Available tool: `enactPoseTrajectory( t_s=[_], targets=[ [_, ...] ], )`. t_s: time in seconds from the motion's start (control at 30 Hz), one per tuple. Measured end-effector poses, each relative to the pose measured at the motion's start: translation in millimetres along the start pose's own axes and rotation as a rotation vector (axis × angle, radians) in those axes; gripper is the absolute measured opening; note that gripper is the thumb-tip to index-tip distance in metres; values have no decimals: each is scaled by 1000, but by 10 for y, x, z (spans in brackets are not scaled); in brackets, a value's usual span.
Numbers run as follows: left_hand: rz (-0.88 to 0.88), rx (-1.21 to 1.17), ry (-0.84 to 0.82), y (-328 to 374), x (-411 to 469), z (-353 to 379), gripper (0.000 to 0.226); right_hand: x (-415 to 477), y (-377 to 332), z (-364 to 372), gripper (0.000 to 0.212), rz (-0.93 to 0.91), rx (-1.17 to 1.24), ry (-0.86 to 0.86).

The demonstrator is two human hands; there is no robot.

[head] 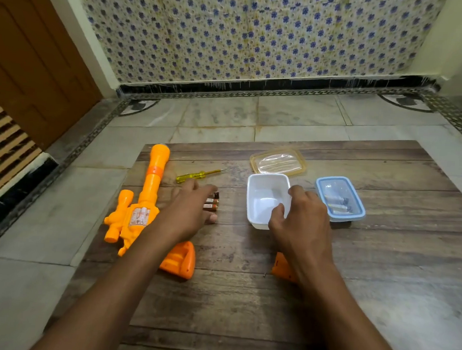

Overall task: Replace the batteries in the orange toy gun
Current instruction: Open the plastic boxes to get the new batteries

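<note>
Left hand [191, 213], fingers straight, spread over batteries [212, 201] (contact unclear); right hand [303, 221] pinches white tub [260, 201] by its right rim.

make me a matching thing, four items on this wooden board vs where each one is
Things
1. orange plastic toy gun
2. yellow clear-handled screwdriver
3. open white plastic tub
4. blue-rimmed clear lidded box

Places
a. held at its rim by the right hand
b. farthest right, lid on
c. along the left edge of the wooden board
d. just beyond the left hand, tip pointing right

Pairs: 1-c, 2-d, 3-a, 4-b
</note>
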State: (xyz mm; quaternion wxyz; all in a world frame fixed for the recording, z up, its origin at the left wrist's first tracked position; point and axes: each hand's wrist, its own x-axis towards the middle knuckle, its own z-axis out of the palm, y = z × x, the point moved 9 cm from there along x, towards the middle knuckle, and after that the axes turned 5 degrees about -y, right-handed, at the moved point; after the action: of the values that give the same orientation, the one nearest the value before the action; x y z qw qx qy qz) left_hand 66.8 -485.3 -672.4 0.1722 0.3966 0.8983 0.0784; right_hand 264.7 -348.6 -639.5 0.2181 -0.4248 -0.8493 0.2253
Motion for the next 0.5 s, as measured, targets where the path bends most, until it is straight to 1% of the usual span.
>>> enactPoseTrajectory(
  t_s=[0.07, 0.13, 0.23, 0.4, 0.5],
  targets=[
    [31, -6, -2, 33, 17, 57, 61, 3, 4, -10, 30, 4, -15, 5],
    [76, 8, 43, 100, 45, 65, 49, 13, 27, -17, 23, 14, -20, 5],
    [105, 96, 51, 227, 78, 131, 38, 38, 66, -14, 20, 28, -16, -10],
    [186, 304, 30, 455, 111, 253, 40, 55, 45, -9, 14, 21, 0, -19],
    [216, 413, 50, 521, 161, 255, 35, 64, 41, -24, 17, 18, 1, -18]
  ],
)
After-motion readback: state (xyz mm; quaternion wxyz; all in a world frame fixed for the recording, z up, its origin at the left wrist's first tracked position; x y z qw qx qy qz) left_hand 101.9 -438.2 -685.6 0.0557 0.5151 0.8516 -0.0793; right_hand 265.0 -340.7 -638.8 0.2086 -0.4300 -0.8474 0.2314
